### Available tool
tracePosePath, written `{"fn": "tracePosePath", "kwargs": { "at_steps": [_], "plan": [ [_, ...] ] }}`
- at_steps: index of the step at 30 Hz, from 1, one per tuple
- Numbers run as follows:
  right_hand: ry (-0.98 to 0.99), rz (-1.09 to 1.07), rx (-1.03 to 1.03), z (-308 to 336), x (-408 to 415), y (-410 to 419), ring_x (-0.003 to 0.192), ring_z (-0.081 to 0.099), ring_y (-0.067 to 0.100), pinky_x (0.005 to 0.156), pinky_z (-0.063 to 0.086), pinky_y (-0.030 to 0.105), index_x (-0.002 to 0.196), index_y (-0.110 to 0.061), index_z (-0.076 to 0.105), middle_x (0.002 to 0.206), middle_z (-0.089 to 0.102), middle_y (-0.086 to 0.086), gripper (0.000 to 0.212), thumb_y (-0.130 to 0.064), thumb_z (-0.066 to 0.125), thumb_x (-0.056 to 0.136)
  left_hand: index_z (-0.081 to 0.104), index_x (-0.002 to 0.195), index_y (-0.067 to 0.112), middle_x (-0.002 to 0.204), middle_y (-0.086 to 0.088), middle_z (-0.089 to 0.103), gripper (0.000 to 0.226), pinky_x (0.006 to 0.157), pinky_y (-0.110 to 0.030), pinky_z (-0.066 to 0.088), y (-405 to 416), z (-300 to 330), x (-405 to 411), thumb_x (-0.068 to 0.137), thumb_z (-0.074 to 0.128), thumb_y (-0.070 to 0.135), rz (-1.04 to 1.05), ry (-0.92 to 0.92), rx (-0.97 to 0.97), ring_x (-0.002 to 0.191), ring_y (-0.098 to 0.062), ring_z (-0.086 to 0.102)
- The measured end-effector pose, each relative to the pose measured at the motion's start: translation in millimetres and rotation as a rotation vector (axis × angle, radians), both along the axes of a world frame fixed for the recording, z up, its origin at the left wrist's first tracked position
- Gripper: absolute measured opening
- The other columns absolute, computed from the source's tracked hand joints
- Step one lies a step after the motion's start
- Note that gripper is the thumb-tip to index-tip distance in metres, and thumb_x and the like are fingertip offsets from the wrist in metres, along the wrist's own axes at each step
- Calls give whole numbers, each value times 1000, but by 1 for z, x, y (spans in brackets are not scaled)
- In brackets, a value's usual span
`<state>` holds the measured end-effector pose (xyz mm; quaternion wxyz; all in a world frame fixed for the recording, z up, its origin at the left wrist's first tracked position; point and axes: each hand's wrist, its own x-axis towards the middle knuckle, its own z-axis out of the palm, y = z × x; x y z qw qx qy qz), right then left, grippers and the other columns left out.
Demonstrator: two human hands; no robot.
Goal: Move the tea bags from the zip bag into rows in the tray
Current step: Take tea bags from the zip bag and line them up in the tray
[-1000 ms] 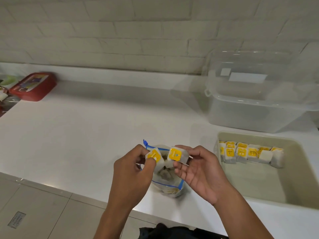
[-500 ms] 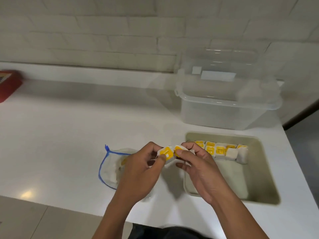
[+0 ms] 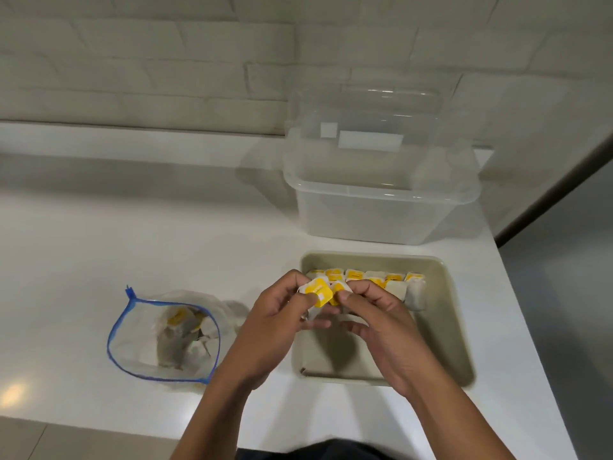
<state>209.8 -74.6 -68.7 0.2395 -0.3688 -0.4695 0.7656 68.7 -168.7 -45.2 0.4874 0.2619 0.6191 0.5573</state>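
1. Left hand [image 3: 275,322] pinches a tea bag [image 3: 316,292] by thumb and forefinger; yellow tag faces up, print on it too blurred to read.
2. Right hand [image 3: 381,322] pinches a second tea bag [image 3: 338,291], touching the first; both are held over the tray's near-left part.
3. Tray [image 3: 459,330], beige, right of centre on the white counter [image 3: 132,234]; one row of tea bags [image 3: 381,280] stands along its far wall, yellow tags up, no lettering legible.
4. Zip bag [image 3: 159,336], clear with blue zip rim, lies open, left of the hands; several more tea bags inside.
5. Clear plastic tub [image 3: 381,210] beyond the tray; two white labels on its far wall, blank or unreadable.
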Motion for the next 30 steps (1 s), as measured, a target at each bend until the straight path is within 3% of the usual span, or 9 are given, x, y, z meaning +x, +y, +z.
{"fn": "tracePosePath", "kwargs": {
  "at_steps": [5,8,12,14,17,20,22,25,30],
  "plan": [
    [-190,116,377,-8,14,14,81,59,27,82,46,35,88,-12,73,85,69,13,10,-22,72,89,61,87,9,96,-12,76,18,93,-49,57,7,-2,6,101,50,8,13,100,-40,94,-30,74],
    [-215,133,410,-14,21,27,74,52,18,75,43,30,87,-5,68,88,62,23,17,-21,73,88,62,87,12,95,-4,75,16,90,-48,58,6,-6,5,101,55,16,31,168,-58,92,-25,75],
    [-364,-41,464,-21,27,39,72,61,17,65,43,15,85,-15,71,79,70,6,4,-14,72,88,61,78,29,82,7,72,21,76,-28,58,3,-14,3,98,60,25,51,356,-113,77,-19,70],
    [-403,5,502,-24,24,39,67,57,19,61,41,18,89,-19,69,74,66,8,6,-13,70,89,61,77,29,75,6,68,20,66,-24,54,6,-18,4,97,62,25,37,396,-116,71,-20,66],
    [-371,-5,465,-31,21,39,62,53,13,61,42,22,98,-26,64,72,64,14,18,-10,69,90,64,84,26,72,2,67,12,64,-35,53,11,-26,3,96,64,26,8,502,-135,70,-26,62],
    [-406,41,497,-35,23,42,63,56,21,63,44,31,95,-25,65,71,65,13,11,-15,67,92,66,87,28,74,12,68,8,59,-16,44,12,-30,3,95,65,26,-12,662,-116,68,-6,62],
    [-461,90,556,-35,27,44,67,59,19,70,48,33,88,-23,65,70,67,2,6,-21,66,93,68,91,29,78,16,68,4,61,-9,37,11,-34,2,94,65,29,-14,807,-121,73,3,58],
    [-601,118,733,-33,34,46,73,57,-5,65,37,6,78,-26,64,74,66,-13,13,-21,70,89,67,95,32,83,23,64,3,69,-9,35,10,-44,0,94,64,33,-12,965,-125,90,0,54],
    [-616,173,614,-43,39,51,60,53,1,58,39,9,84,-17,68,76,68,3,7,-17,72,89,60,98,33,87,21,63,3,79,-24,43,6,-54,3,98,58,31,10,983,-59,97,-5,55]
  ]
}}
